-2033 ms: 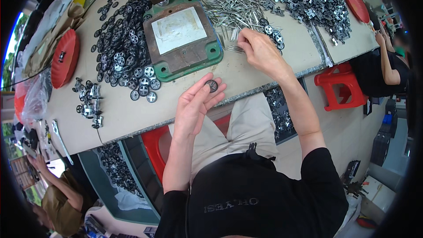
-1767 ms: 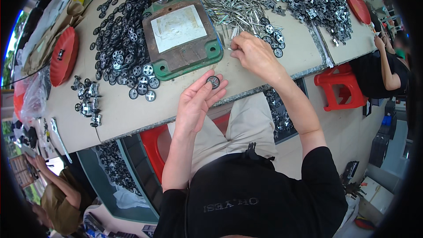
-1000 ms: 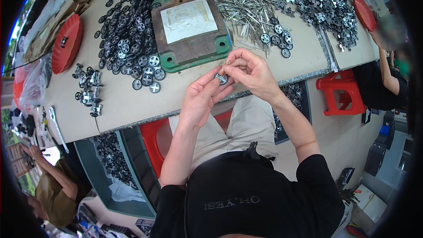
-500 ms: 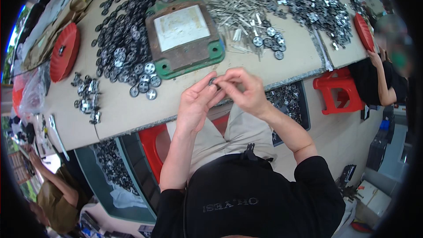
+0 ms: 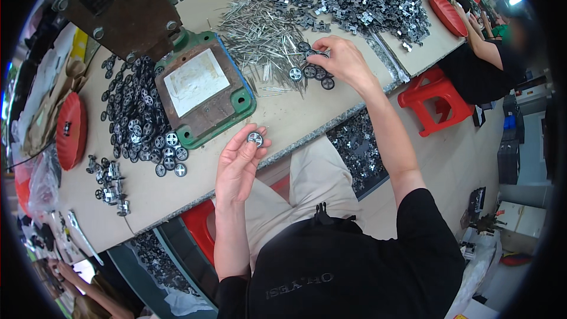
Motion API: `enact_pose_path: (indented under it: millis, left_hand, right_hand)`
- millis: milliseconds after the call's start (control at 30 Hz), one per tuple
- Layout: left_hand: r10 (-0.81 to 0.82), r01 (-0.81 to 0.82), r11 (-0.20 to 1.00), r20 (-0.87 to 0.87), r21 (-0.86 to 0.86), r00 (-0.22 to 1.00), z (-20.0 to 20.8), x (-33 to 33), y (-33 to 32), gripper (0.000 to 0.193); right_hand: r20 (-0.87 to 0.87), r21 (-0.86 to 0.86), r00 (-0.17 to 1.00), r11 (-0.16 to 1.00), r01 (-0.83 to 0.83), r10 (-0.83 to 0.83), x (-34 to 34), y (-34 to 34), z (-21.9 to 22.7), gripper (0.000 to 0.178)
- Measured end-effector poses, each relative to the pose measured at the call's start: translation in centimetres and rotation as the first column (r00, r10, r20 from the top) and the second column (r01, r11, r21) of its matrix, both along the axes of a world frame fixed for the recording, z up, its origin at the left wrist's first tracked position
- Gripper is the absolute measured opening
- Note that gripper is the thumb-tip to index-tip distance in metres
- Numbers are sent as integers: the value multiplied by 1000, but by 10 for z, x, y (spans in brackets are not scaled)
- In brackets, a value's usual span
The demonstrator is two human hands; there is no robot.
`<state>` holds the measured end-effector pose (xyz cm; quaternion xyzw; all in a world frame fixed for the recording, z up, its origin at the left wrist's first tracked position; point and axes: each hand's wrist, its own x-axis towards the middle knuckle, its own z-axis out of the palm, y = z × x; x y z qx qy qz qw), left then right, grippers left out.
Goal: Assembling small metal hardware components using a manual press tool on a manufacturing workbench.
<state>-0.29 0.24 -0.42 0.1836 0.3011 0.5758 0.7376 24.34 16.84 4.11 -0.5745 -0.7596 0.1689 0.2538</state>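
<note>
My left hand (image 5: 236, 162) pinches a small black wheel (image 5: 255, 138) with silver spokes, held near the table's front edge. My right hand (image 5: 345, 65) reaches farther out to a little group of similar wheels (image 5: 310, 71). Its thumb and forefinger close around a wheel at the edge of that group, and the fingers partly cover it. Beside this group spreads a heap of thin metal rods (image 5: 260, 29). A larger pile of black wheels (image 5: 133, 112) lies left of a green-and-brown press base (image 5: 204, 91) topped by a white plate.
Metal clips (image 5: 366, 0) are heaped at the far right. Assembled wheel pieces (image 5: 109, 186) lie on the left, near a red dish (image 5: 72, 131). The press head (image 5: 112, 6) rises at the upper left. A red stool (image 5: 434, 103) stands beside a co-worker on the right.
My hands have separated. The right has moved up and right to the small wheel group, while the left stays near the table edge with its wheel now plainly visible. The view has shifted.
</note>
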Motion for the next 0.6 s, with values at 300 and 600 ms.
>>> enact_pose_path:
  millis: [300,600]
  left_hand:
    - [20,-20,999,-2,-36,1000,3,-3,-3,41]
    - [35,-34,999,24,-16,999,3,-2,-5,38]
  right_hand:
    - [155,124,962,971,207,-224,23,70,-12,30]
    - [-205,-85,979,996,-2,-15,20,39,-4,36]
